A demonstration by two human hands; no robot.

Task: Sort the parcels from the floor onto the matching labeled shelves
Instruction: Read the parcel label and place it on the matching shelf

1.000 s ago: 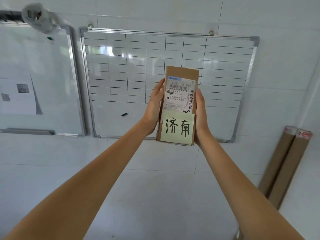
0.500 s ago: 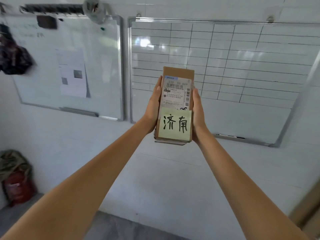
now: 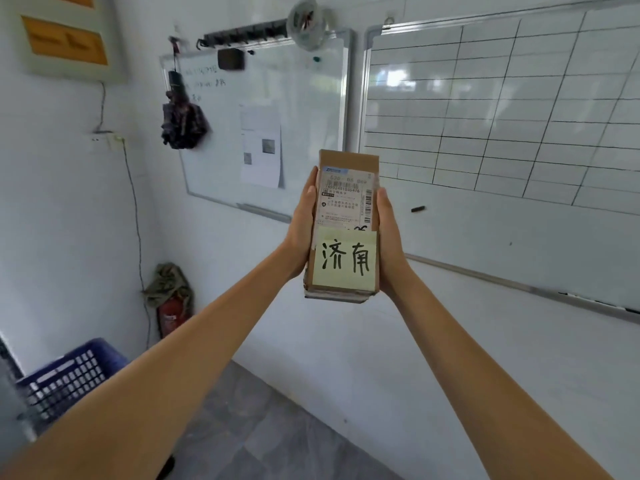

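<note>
A narrow brown cardboard parcel (image 3: pixel 346 161) stands upright at arm's length in the middle of the head view. A white shipping label (image 3: pixel 344 199) covers its upper face and a pale yellow note (image 3: pixel 344 259) with two handwritten Chinese characters is stuck on the lower half. My left hand (image 3: pixel 303 226) grips the parcel's left side, and my right hand (image 3: pixel 389 237) grips its right side. Most of the fingers are hidden behind the box. No shelf is in view.
Two whiteboards hang on the white wall behind, a plain whiteboard (image 3: pixel 294 109) and a gridded whiteboard (image 3: pixel 519 109). A red fire extinguisher (image 3: pixel 171 315) stands in the corner. A blue plastic crate (image 3: pixel 65 379) sits at the lower left on the grey floor (image 3: pixel 263 431).
The view has swung left and tilted down: the whiteboards slid right, and the corner, extinguisher, crate and floor came into sight. Both hands keep the same hold on the parcel.
</note>
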